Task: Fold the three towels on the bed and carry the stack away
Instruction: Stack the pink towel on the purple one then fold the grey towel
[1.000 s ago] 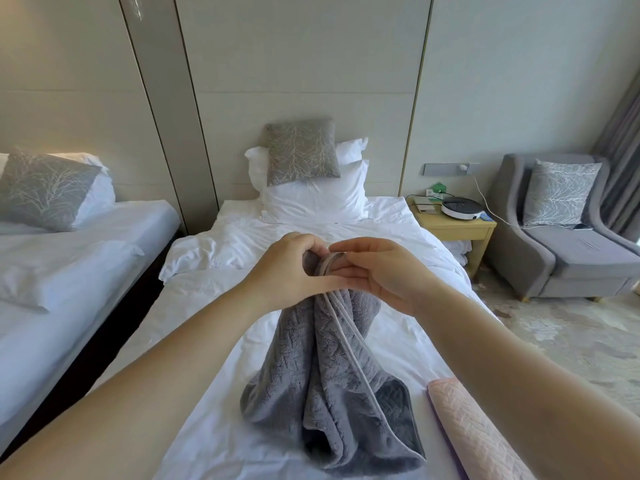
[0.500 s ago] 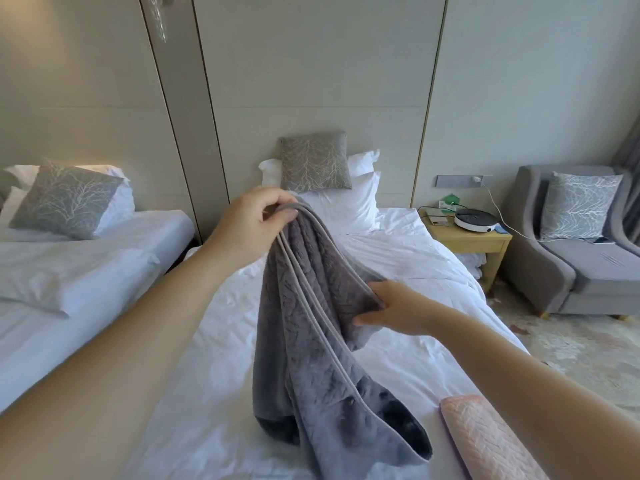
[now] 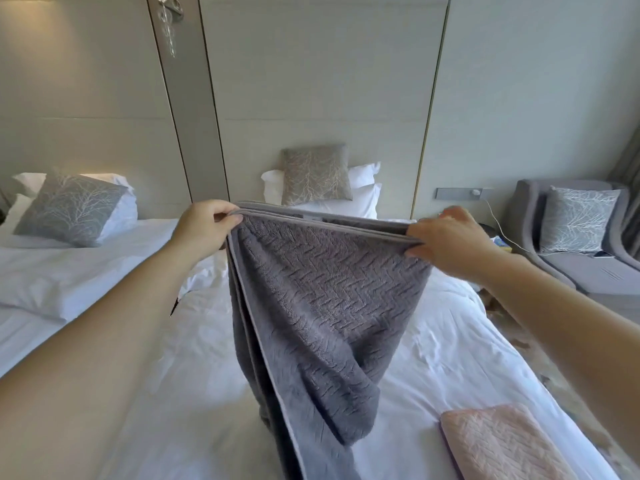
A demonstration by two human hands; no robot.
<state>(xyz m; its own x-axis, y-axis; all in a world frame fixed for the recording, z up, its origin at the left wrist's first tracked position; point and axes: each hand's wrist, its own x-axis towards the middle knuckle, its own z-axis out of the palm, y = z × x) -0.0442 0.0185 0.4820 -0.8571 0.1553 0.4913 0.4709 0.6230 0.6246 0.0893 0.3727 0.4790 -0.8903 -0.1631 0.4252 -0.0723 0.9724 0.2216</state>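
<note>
Grey towel (image 3: 332,289) hanging over bed (image 3: 450,358), left hand (image 3: 204,226) and right hand (image 3: 446,242) pinching its top edge, folded pink towel (image 3: 502,445) lying near right, blocking pillows (image 3: 363,199), lower end cut off.

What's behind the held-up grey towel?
Above the top edge of the grey towel, white pillows and a patterned cushion show. The towel covers the sheet directly behind it, so anything lying there is hidden.
</note>
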